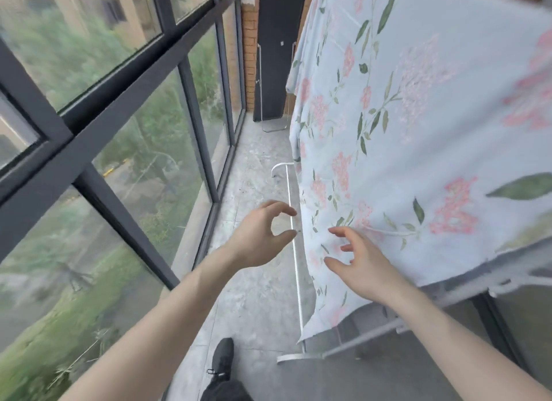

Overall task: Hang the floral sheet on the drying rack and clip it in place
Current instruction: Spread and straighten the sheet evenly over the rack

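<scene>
Head view: pale blue floral sheet [418, 126] draped over white drying rack [294, 251].
Left hand [263, 236] and right hand [355, 260] both released, fingers loosely curved, beside dark-framed windows [125, 108].

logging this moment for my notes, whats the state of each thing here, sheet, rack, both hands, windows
floral sheet: draped over the rack, hanging down; no clip visible on it
drying rack: standing on the floor, mostly covered by the sheet
left hand: empty, fingers loosely curled, apart from the sheet
right hand: empty, fingers spread, at the sheet; contact unclear
windows: appear closed
</scene>
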Available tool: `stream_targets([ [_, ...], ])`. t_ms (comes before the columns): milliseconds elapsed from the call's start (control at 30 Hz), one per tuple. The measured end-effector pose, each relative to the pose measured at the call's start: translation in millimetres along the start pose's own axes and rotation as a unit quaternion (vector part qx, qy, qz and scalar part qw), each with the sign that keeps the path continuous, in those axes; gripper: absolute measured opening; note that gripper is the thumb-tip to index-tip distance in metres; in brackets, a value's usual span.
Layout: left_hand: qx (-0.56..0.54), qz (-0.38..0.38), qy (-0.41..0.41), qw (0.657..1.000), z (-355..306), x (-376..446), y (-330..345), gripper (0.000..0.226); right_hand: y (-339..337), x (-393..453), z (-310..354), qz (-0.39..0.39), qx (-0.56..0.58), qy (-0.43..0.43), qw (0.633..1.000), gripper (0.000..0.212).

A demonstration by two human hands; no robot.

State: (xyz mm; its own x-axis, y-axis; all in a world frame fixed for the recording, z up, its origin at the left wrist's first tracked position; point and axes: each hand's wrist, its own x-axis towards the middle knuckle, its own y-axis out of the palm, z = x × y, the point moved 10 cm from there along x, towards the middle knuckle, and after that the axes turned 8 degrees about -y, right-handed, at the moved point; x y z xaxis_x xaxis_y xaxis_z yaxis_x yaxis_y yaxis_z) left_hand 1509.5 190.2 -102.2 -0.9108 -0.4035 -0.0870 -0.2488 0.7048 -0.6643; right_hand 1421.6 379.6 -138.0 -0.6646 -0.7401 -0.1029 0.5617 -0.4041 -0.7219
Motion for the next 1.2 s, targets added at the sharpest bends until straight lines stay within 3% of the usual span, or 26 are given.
stream_targets([
  [300,-0.005,-0.06,0.012,0.998,-74.6,-71.5,-18.8,0.029,-38.8,-48.5,23.6,0.022,0.013,-0.05,0.998,0.056],
  [533,-0.038,-0.079,0.074,0.993,-158.5,-107.5,-23.1,0.027,-77.0,-87.3,41.1,0.02,0.045,-0.089,0.995,0.046],
  [767,-0.049,-0.089,0.105,0.989,-246.8,-134.7,2.1,0.029,-111.0,-138.8,44.8,0.126,0.08,-0.154,0.977,0.022],
  [933,-0.034,-0.145,0.082,0.985,-291.0,-135.6,39.9,0.035,-151.6,-153.8,-12.4,0.21,0.045,-0.178,0.96,0.009],
  [1100,-0.069,-0.253,0.015,0.965,-295.1,-144.8,85.3,0.027,-198.6,-119.9,-77.0,0.13,0.066,-0.178,0.973,0.004],
  [1200,-0.067,-0.306,-0.028,0.949,-298.1,-160.9,109.0,0.02,-207.1,-110.7,-92.6,0.103,0.089,-0.198,0.971,0.019],
])
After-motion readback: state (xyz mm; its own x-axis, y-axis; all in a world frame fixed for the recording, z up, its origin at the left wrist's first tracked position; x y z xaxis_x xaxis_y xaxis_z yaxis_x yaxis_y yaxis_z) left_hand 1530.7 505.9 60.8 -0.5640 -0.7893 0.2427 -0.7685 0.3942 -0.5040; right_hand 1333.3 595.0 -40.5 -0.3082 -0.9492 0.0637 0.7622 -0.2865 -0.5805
